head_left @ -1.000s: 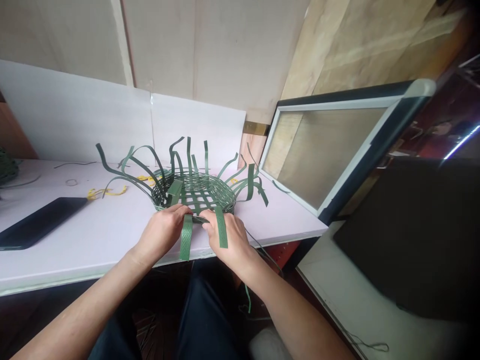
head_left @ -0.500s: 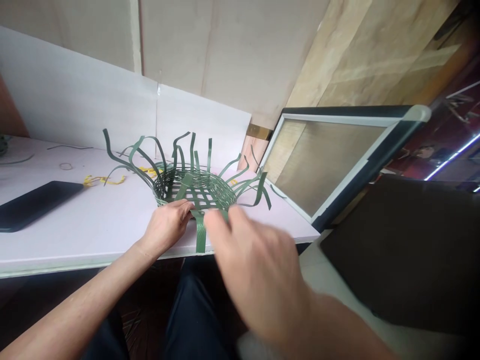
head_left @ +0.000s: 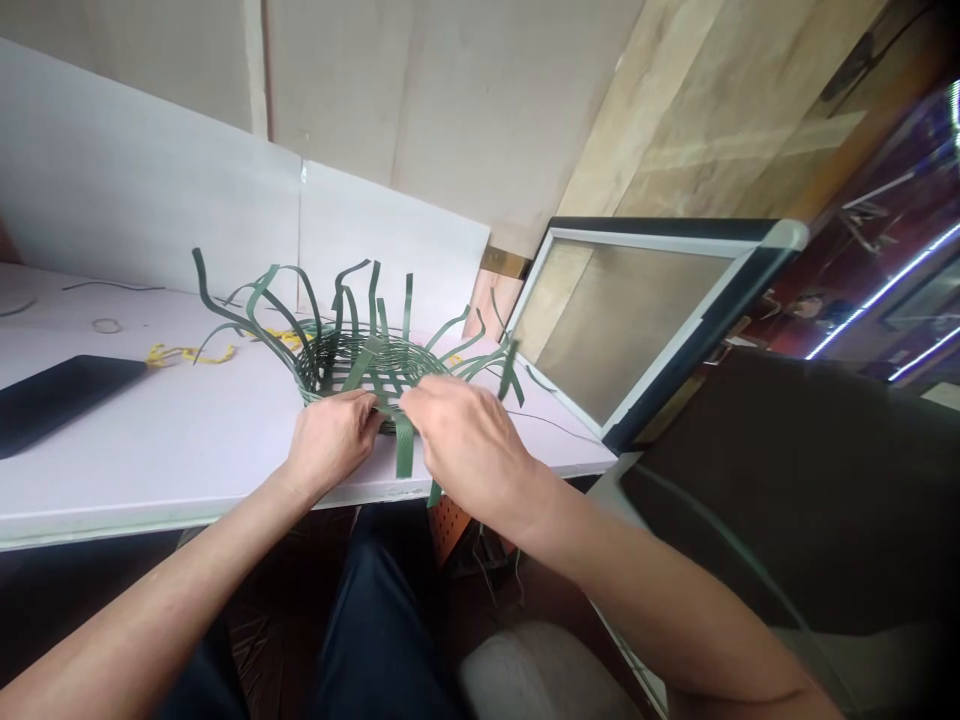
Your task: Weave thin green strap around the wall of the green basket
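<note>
A half-woven green basket (head_left: 360, 345) of flat plastic strips sits near the table's front edge, its loose strip ends standing up and curling outward all round. My left hand (head_left: 334, 437) is closed on its front rim, thumb and fingers pinched together. Just to the right, my right hand (head_left: 469, 440) is closed at the same rim, fingertips pinching what looks like a green strip; the exact hold is hidden by the fingers. Between the hands a wide green strip (head_left: 405, 447) hangs down over the front. Another strip end shows below my right hand.
On the pale table (head_left: 187, 440) a black phone-like slab (head_left: 67, 395) lies at left, near yellow cord (head_left: 187, 353) and a small ring (head_left: 106, 325). A dark-framed panel (head_left: 637, 320) leans at right. White boards (head_left: 150, 170) stand behind the table.
My right hand has drawn back from close to the camera, toward the basket's front rim. The left hand keeps its grip at the rim. The view has shifted slightly.
</note>
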Available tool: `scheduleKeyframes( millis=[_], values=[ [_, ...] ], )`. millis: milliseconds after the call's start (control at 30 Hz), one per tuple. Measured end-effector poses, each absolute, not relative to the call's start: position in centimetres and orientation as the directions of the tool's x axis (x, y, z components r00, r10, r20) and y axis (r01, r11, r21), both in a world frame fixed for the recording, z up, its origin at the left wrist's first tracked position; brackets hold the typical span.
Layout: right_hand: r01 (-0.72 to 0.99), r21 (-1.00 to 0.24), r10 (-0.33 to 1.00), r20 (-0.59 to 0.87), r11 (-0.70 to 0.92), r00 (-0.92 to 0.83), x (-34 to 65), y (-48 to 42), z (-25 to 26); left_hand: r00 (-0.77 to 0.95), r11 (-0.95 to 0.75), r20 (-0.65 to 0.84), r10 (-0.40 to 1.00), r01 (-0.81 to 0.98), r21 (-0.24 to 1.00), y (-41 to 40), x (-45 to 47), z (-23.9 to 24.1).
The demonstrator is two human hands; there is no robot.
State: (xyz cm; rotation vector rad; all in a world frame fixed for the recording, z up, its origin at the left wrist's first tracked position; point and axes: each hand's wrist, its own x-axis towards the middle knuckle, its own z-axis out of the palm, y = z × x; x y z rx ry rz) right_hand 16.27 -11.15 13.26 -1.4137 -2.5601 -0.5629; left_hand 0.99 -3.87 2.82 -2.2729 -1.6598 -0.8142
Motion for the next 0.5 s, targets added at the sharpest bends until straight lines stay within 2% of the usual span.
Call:
scheduleKeyframes(
  millis=[67,167,233,400,500],
  values=[
    [0.908,0.165,0.898,0.162,0.384,-0.409,16.7,-10.6,12.3,0.215,-0.347,0.542,0.812,0.926,0.153,-3.8,1.0,2.9],
    [0.954,0.122,0.959,0.037,0.274,-0.28,17.8,-8.5,10.3,0.216,-0.346,0.536,0.816,0.926,0.154,-3.7,1.0,2.9],
    [0.95,0.093,0.952,0.048,0.297,-0.302,18.5,-7.6,8.9,0.215,-0.342,0.534,0.818,0.927,0.151,-3.7,1.0,3.0],
    [0.944,0.017,0.919,0.222,0.331,-0.326,19.4,-7.6,6.0,0.218,-0.339,0.526,0.822,0.929,0.146,-3.7,1.1,3.1],
    [0.941,-0.047,0.925,0.209,0.335,-0.319,19.9,-7.2,6.4,0.223,-0.341,0.516,0.827,0.929,0.145,-3.7,1.0,3.2]
  ],
)
